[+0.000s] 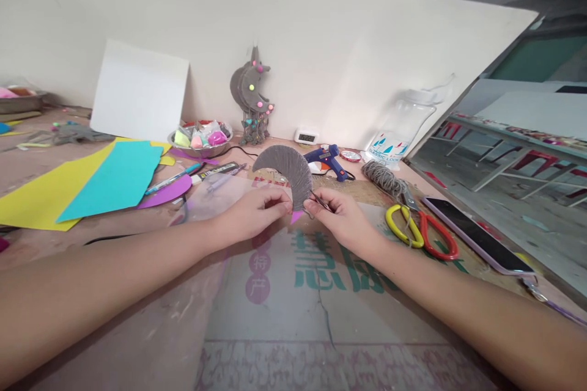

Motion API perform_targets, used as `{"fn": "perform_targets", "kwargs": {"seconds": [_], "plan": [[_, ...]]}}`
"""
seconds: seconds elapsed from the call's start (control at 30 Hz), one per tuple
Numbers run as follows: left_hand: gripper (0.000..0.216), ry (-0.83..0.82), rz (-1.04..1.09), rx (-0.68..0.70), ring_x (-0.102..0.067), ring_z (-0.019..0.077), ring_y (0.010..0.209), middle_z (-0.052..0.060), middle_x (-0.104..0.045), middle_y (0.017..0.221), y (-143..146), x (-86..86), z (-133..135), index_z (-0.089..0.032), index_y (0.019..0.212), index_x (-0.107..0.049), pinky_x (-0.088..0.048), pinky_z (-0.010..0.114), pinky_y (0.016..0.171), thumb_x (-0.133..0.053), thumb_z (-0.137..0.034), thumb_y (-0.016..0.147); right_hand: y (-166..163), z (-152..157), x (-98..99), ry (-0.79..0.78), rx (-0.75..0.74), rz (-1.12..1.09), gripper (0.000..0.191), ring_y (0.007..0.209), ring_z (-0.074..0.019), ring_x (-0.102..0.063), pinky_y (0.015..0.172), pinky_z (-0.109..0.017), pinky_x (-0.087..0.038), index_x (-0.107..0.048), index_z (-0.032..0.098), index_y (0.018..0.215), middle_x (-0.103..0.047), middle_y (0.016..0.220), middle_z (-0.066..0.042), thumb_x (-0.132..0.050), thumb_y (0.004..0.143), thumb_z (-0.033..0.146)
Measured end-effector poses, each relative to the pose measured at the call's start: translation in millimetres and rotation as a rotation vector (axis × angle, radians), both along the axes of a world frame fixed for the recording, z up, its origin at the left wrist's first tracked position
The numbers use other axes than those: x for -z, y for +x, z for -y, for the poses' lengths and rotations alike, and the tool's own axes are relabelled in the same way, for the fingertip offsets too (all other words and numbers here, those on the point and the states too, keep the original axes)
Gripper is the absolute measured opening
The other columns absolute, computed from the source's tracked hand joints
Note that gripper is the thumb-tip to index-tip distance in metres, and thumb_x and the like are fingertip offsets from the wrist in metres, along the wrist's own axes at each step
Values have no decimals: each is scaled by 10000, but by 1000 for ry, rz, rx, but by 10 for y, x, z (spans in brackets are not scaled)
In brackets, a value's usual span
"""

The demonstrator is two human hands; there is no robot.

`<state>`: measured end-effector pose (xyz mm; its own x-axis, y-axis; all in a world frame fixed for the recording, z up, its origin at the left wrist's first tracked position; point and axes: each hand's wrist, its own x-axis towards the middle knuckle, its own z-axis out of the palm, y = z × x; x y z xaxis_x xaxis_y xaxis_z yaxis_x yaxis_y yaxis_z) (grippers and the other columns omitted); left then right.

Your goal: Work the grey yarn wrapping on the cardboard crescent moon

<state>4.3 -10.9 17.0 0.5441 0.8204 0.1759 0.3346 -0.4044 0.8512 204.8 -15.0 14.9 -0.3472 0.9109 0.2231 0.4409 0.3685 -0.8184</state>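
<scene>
A crescent moon (293,168) wrapped in grey yarn stands in front of me, its lower end between my two hands. My left hand (263,211) pinches the moon's lower tip between thumb and fingers. My right hand (337,214) is closed on a slim, dark, pointed tool that looks like tweezers (319,200), held at the moon's right edge. A short piece of grey yarn (308,214) shows by the right thumb. Most of the tool is hidden in the fingers.
A blue glue gun (334,162), grey yarn bundle (387,178), scissors (443,244) and phone (477,235) lie to the right. A finished moon ornament (250,88) leans at the wall. Coloured sheets (114,180) and a bowl (202,149) are left; a plastic jug (398,125) stands back right.
</scene>
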Motion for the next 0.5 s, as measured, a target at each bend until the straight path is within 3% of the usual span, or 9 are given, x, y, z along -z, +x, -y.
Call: {"fn": "perform_targets", "kwargs": {"seconds": [0.2, 0.37, 0.5], "plan": [[222, -78, 138, -220, -429, 126, 576, -36, -417, 649, -30, 90, -27, -210, 700, -419, -352, 245, 498, -371, -315, 889, 22, -16, -2, -25, 5, -95, 310, 589, -99, -343, 553, -238, -283, -499, 178, 707, -386, 631, 42, -535, 829, 461], [378, -10, 47, -64, -488, 130, 644, -16, -522, 654, -14, 26, -16, -173, 675, -541, -382, 251, 603, -371, -411, 913, 25, -27, 9, -29, -8, -94, 305, 590, -97, -322, 555, -242, -263, -489, 180, 700, -370, 636, 46, -535, 834, 451], [294, -8, -11, -55, -505, 125, 703, -14, -582, 714, 13, -28, -8, -151, 724, -602, -385, 241, 673, -479, -372, 873, 22, -32, 10, -36, -17, -72, 292, 609, -102, -329, 567, -244, -267, -512, 177, 720, -379, 650, 40, -527, 837, 443]]}}
